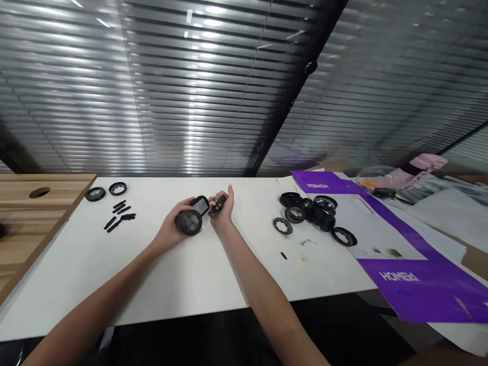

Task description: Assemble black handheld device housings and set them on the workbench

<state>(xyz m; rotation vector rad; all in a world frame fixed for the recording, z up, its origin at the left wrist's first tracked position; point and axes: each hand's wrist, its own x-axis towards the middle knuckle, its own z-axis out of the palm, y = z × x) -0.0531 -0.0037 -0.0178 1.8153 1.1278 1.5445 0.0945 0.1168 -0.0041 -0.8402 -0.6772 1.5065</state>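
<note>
My left hand (173, 229) is wrapped round a black round part (189, 222) with a dull, smooth face. Behind it, touching or nearly so, is a black rounded piece with a pale rectangular window (201, 205); I cannot tell whether the two are joined. Just to the right, my right hand (224, 209) grips a small dark block-like piece (217, 206) between its fingers, thumb pointing up. The exact kind of these pieces is too small to tell. Both hands are above the middle of the white table (183, 284).
Black rings (95, 193) and several short black strips (121, 207) lie on the left. A pile of black rings and cylinders (322, 217) sits at right, beside a purple-and-white printed sheet (389, 274). A small black strip (283, 255) and an orange bit (303, 260) lie nearer.
</note>
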